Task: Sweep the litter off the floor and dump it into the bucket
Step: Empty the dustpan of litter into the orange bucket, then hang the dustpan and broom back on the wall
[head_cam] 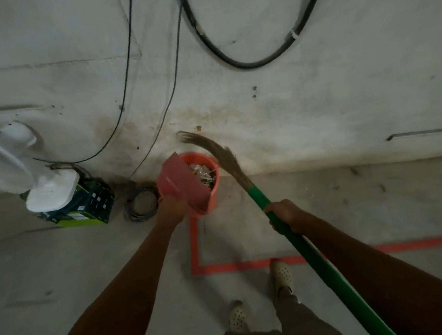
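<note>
The grey floor (77, 271) holds an orange bucket (215, 191) just past the left hand (171, 207) gripping the dustpan (184, 180) — a wire coil (141, 205) and a green box (90, 206) sit left of that grip, orange tape (194, 246) below it.

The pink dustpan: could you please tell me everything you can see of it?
The dustpan is a pink, plastic-looking pan with a broad flat face and a raised edge. It is held tilted steeply over the orange bucket, covering the left part of the opening; litter shows inside beside it. The left hand holds its lower left end, hiding the grip. Whether it touches the bucket's rim cannot be told.
</note>
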Available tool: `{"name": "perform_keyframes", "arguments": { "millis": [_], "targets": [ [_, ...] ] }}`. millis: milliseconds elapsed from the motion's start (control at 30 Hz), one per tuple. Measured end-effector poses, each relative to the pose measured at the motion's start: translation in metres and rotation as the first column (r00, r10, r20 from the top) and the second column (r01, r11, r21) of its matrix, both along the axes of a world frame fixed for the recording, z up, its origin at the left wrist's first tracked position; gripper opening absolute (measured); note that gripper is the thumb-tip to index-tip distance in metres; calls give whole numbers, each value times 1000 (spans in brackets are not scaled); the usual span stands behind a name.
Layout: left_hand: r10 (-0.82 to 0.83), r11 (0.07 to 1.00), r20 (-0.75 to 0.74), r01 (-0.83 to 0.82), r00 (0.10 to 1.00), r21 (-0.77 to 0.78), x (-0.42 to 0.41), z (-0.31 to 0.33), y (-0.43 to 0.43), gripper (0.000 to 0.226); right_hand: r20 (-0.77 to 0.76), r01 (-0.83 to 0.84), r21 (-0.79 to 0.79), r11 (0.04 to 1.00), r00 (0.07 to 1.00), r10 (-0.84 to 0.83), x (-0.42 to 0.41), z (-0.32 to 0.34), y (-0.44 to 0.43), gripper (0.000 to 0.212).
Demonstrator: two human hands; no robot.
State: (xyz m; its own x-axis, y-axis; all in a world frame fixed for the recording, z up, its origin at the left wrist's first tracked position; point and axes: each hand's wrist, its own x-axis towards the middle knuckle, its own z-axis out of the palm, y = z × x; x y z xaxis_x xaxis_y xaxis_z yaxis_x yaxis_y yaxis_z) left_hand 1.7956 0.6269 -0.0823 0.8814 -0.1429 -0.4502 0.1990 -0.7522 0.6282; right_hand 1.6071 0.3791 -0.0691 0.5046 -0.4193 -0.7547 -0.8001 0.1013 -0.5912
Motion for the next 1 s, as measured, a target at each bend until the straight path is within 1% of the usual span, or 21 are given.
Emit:
{"name": "perform_keyframes", "arguments": {
  "millis": [67, 100, 167, 200, 267, 333, 400, 433, 533, 600, 667, 733, 867, 933, 1000],
  "targets": [
    [-64, 997, -49, 66, 997, 32, -11, 6, -17, 65, 3, 75, 22, 997, 997, -75, -23, 5, -5, 22],
    [-99, 995, -75, 101, 992, 24, -18, 10, -28, 68, 4, 116, 26, 993, 993, -116, -35, 8, -8, 20],
    [-170, 985, -72, 173, 983, 28, -37, 20, -54, 43, 7, 194, 28, 981, 981, -195, -62, 11, -18, 14],
    [-209, 977, -44, 211, 977, 25, -46, 21, -66, 36, 13, 232, 28, 972, 972, -233, -76, 12, -24, 12],
    [-329, 944, 55, 327, 943, 47, -62, 24, -93, 36, 35, 309, 26, 951, 950, -309, -107, 14, -39, 12],
    [-429, 903, 111, 424, 896, 68, -78, 26, -121, 45, 59, 390, 20, 921, 919, -390, -139, 17, -56, 13],
    [-524, 852, 148, 513, 839, 108, -99, 33, -154, 50, 85, 471, 6, 882, 879, -470, -174, 21, -76, 19],
    [-563, 826, 144, 546, 814, 139, -111, 38, -170, 51, 103, 507, -4, 862, 858, -504, -193, 23, -86, 26],
    [-655, 753, 121, 632, 746, 183, -155, 53, -221, 47, 185, 575, -16, 818, 806, -563, -252, 26, -119, 60],
    [-700, 713, 125, 675, 703, 192, -190, 59, -257, 43, 217, 604, -68, 794, 786, -580, -293, 27, -142, 71],
    [-761, 648, 139, 731, 633, 214, -230, 63, -293, 40, 234, 627, -108, 771, 770, -594, -341, 29, -163, 73],
    [-816, 577, 129, 784, 563, 230, -274, 70, -328, 42, 263, 657, -100, 747, 742, -617, -392, 31, -181, 74],
    [-903, 429, 109, 880, 415, 205, -362, 77, -398, 47, 307, 711, -100, 696, 687, -658, -493, 42, -213, 74],
    [-926, 375, 122, 904, 357, 204, -404, 82, -430, 46, 325, 736, -99, 669, 660, -678, -539, 46, -230, 73],
    [-936, 342, 170, 909, 308, 236, -446, 91, -457, 47, 350, 777, -71, 626, 607, -713, -582, 50, -244, 70]
  ]
}}
